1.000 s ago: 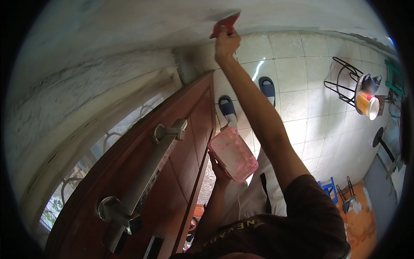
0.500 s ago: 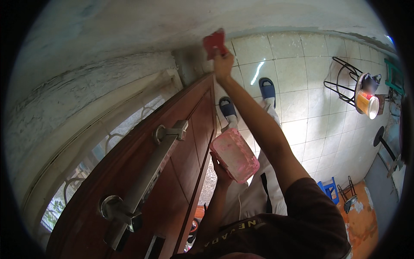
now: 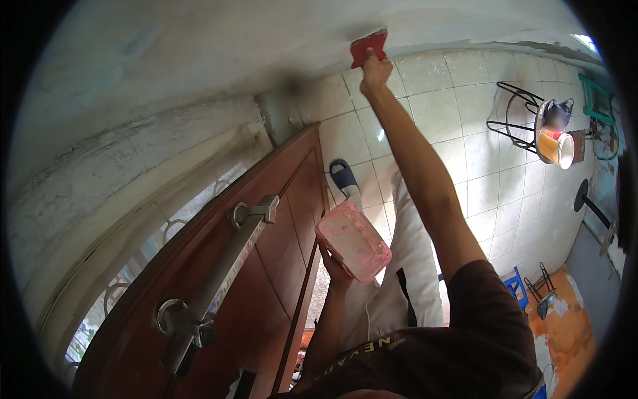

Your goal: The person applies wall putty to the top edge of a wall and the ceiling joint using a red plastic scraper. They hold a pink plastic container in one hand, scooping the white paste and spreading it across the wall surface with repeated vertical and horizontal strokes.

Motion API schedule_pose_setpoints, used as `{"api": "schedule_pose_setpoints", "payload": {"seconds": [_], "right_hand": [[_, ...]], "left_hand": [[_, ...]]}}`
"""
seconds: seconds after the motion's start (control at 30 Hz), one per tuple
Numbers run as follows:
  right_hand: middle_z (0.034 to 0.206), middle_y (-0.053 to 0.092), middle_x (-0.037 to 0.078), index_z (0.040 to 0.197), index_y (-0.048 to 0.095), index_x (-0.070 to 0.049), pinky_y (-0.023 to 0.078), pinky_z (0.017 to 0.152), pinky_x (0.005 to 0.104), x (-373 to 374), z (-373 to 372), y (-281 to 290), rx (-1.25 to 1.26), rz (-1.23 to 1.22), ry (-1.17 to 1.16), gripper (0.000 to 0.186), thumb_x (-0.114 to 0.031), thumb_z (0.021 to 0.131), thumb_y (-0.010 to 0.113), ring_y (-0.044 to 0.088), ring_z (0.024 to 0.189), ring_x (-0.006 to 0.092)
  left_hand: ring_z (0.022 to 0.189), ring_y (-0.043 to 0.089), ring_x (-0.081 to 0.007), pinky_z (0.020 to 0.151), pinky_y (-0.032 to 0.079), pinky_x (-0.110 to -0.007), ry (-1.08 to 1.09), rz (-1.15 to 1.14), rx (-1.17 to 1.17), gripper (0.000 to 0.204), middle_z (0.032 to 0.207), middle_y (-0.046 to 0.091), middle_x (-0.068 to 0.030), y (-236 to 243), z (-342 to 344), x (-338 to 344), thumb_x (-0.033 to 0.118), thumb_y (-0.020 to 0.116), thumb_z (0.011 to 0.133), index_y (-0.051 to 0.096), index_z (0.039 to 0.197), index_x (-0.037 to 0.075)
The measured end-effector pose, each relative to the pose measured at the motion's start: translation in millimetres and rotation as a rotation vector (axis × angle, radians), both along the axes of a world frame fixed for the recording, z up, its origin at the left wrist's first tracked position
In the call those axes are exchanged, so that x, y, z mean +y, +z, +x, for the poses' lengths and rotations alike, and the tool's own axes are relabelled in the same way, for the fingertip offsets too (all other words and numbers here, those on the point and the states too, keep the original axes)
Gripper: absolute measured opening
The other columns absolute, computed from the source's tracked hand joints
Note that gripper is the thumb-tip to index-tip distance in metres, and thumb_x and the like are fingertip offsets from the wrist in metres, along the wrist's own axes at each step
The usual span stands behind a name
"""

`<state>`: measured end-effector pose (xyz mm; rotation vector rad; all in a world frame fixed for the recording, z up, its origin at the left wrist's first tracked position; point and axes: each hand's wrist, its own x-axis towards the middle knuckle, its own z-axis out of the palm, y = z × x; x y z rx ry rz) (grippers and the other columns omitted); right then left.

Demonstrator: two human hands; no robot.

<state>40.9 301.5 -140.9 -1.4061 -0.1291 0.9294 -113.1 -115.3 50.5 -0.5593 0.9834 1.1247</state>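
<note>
My right hand point(image 3: 377, 72) is stretched far forward, its fingers closed on a red putty spreader point(image 3: 369, 48). The spreader's far edge meets the pale plastered wall point(image 3: 266, 40). Close to my body, my left hand point(image 3: 337, 268) grips a pink rectangular plastic tub point(image 3: 353, 243) from its left side and below. The tub is tilted, and whitish, patchy smears cover its broad face. I cannot tell how much filler it holds.
A brown wooden door point(image 3: 266, 279) with a long metal handle point(image 3: 232, 266) stands close on my left, beside a barred window point(image 3: 153, 246). On the tiled floor point(image 3: 438, 113) at right is a stool point(image 3: 541, 126) bearing a tub point(image 3: 557, 147). A blue stool point(image 3: 516, 289) stands lower right.
My right hand has swung right and a little farther away with the spreader, which now meets the wall. My left hand keeps the tub, slightly shifted left. One slippered foot has gone out of sight.
</note>
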Motion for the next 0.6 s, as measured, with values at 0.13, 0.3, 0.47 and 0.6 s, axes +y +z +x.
{"api": "schedule_pose_setpoints", "payload": {"seconds": [0.13,0.3,0.47,0.6], "right_hand": [[0.083,0.065,0.007,0.094,0.066,0.005,0.045,0.065,0.0304,-13.5,-69.5,94.6,-0.045,-0.066,0.009,0.018,-0.011,0.087,0.063,0.054,0.071,0.013],[0.074,0.065,0.007,0.093,0.066,0.006,0.044,0.061,0.0299,-47.7,-101.8,147.2,-0.086,0.1,0.202,0.023,-0.016,0.09,0.061,0.056,0.067,0.0109],[0.072,0.063,0.006,0.085,0.066,0.002,0.046,0.06,0.0302,-63.4,-65.1,96.9,0.167,0.02,0.235,0.016,-0.014,0.086,0.065,0.056,0.064,0.0119],[0.074,0.058,0.008,0.082,0.06,-0.004,0.044,0.052,0.0302,-41.5,44.0,0.7,0.492,-0.16,0.088,0.004,-0.007,0.081,0.061,0.056,0.062,0.017]], "left_hand": [[0.123,0.047,-0.0254,0.102,0.043,-0.045,-0.046,-0.008,0.067,0.077,0.136,0.044,-0.0057,8.3,-5.0,4.9,0.071,0.042,0.088,0.037,0.141,0.015],[0.129,0.041,-0.0261,0.107,0.036,-0.046,-0.033,0.085,0.015,0.08,0.141,0.041,-0.0069,-16.5,-8.8,-11.0,0.069,0.044,0.089,0.032,0.145,0.014],[0.13,0.041,-0.0276,0.108,0.036,-0.047,0.034,0.152,-0.055,0.08,0.142,0.039,-0.0081,-41.8,-11.9,-22.7,0.07,0.043,0.089,0.031,0.146,0.015],[0.132,0.039,-0.0283,0.108,0.036,-0.049,0.099,0.232,-0.185,0.079,0.144,0.038,-0.0088,-37.9,4.8,-10.7,0.069,0.041,0.09,0.03,0.146,0.016]]}}
